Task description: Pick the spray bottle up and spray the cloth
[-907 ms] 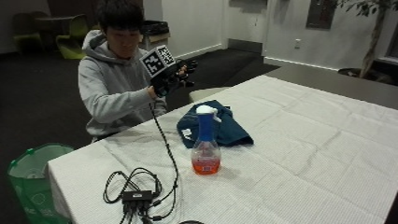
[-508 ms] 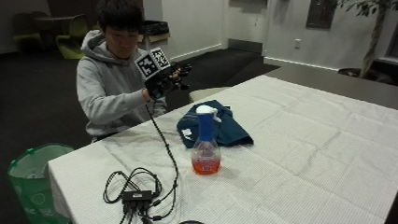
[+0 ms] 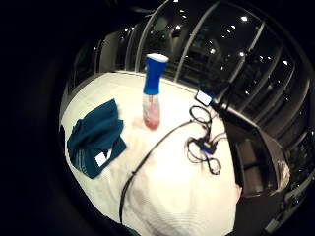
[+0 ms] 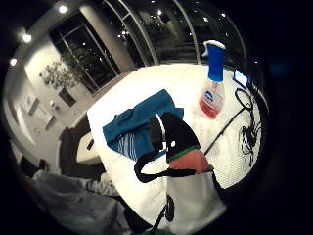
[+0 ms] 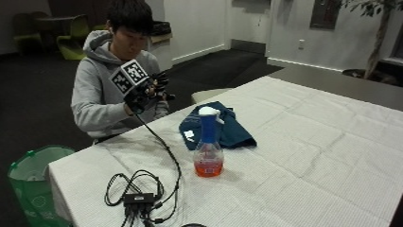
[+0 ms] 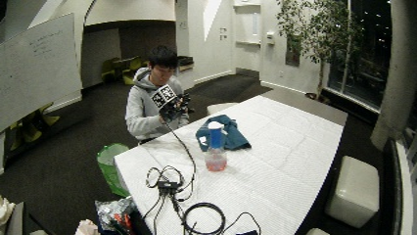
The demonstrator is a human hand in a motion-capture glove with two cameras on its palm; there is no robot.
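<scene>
Gloved right hand (image 5: pixel 146 91) is up at the chest with fingers relaxed, gripping nothing; spray bottle (image 5: pixel 208 146) stands upright just beside the cloth (image 5: pixel 217 124), so a hurried reach risks tipping it.

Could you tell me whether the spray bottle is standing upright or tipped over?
Upright: the spray bottle stands on its base on the table, blue head on top.

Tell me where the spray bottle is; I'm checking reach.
In the outside view, the blue-capped clear spray bottle stands upright on the white tablecloth, beside the crumpled teal cloth.
</scene>
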